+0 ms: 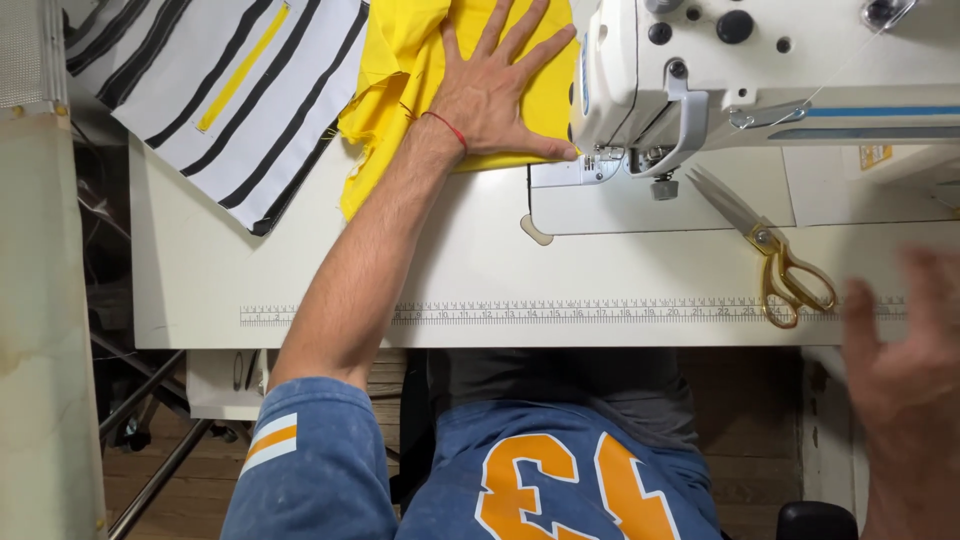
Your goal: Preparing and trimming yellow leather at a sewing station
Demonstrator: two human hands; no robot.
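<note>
The left hand (pixel 497 92) lies flat, fingers spread, on the yellow fabric (pixel 400 60) at top centre, beside the sewing machine (pixel 760 70). The right hand (pixel 905 370) (blurred, lower right) hangs open, gripping nothing, near the gold-handled scissors (pixel 770 255).

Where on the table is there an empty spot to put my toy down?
The widest bare patch of the table lies below the striped fabric, left of the forearm. Another lies between the forearm and the scissors, above the printed ruler. It is crowded where the left hand presses the yellow fabric beside the sewing machine.
</note>
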